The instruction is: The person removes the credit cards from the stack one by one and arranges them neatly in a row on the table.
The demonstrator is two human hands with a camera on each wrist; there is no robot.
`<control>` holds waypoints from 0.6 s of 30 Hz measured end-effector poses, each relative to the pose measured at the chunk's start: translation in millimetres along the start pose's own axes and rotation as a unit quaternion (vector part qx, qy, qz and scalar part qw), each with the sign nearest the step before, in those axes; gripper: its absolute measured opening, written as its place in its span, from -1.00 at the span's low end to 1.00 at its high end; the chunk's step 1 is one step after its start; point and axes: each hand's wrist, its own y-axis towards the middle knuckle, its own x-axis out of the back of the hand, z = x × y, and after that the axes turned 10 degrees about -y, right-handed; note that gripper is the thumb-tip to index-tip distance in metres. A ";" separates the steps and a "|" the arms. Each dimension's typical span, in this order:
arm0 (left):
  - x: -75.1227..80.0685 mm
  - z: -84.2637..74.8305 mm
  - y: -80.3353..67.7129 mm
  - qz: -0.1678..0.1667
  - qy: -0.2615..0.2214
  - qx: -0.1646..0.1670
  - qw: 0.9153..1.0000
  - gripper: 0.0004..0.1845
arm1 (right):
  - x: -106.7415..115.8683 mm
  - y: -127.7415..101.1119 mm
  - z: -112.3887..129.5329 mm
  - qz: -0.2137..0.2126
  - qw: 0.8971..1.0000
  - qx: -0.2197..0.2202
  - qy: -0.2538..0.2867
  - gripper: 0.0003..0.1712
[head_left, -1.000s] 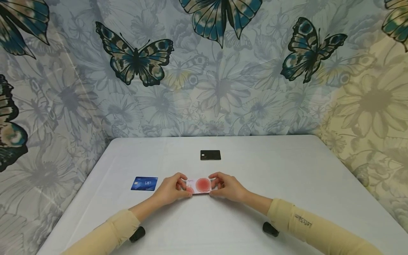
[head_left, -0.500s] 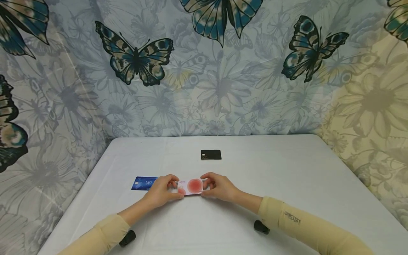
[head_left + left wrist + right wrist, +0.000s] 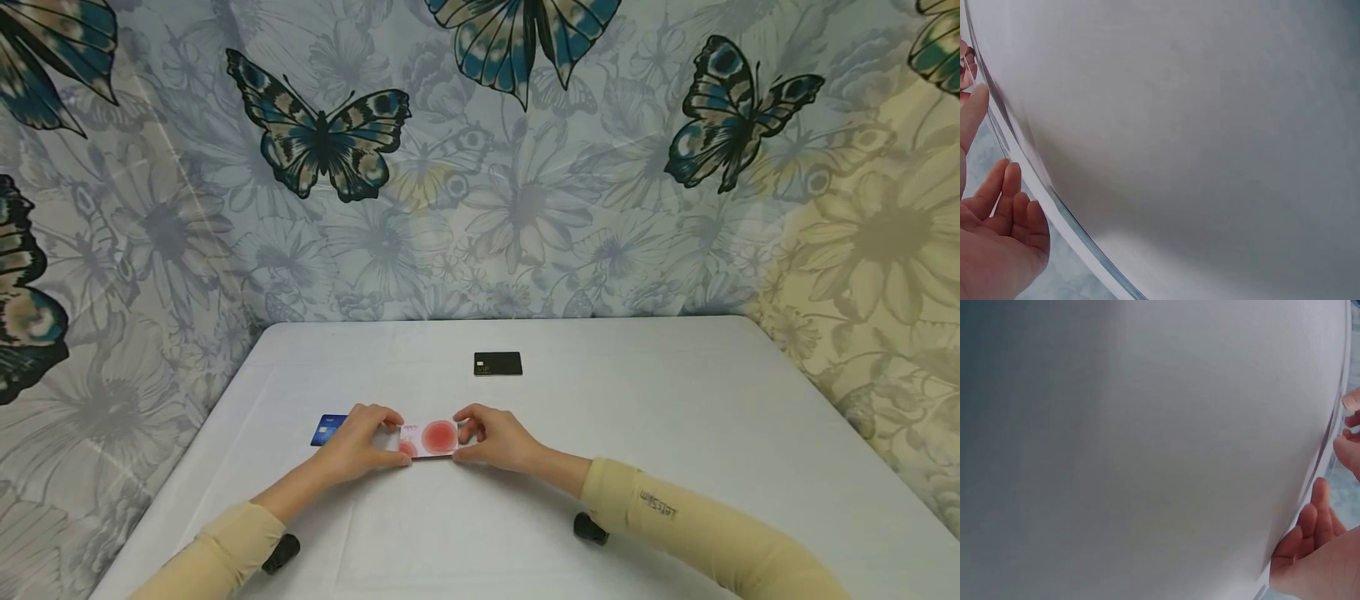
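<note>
A white and pink card (image 3: 429, 438) with a large red circle is held above the middle of the white table, its face toward the head view. My left hand (image 3: 354, 446) pinches its left end between thumb and fingers. At the right end, my right hand (image 3: 504, 442) pinches it in the same way. Behind my left hand lies a blue card (image 3: 327, 429), its right part hidden by that hand. The left wrist view catches my left hand (image 3: 1004, 240) along its left side; my right hand (image 3: 1319, 556) shows at the lower right of the right wrist view.
A black card (image 3: 498, 363) lies near the back of the white table (image 3: 645, 400). Small black devices (image 3: 281, 553) hang beneath both wrists, close over the tabletop. Behind the table's far edge rises a cloth backdrop (image 3: 517, 250) printed with butterflies and flowers.
Both hands have moved left together, carrying the white and pink card along. My left hand now covers much of the blue card, which was fully visible one second ago.
</note>
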 end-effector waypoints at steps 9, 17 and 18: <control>12.0 16.4 -3.8 0.003 0.012 -0.050 0.999 -0.47 | -9.8 9.8 9.4 -0.010 0.999 0.016 -0.044 -0.48; 24.5 25.1 -1.9 0.005 0.021 -0.061 0.998 -0.47 | -16.7 20.6 18.2 -0.019 0.996 -0.011 -0.081 -0.49; 25.7 25.9 -1.6 0.006 0.021 -0.061 0.998 -0.47 | -17.4 22.2 18.7 -0.020 0.996 -0.013 -0.085 -0.49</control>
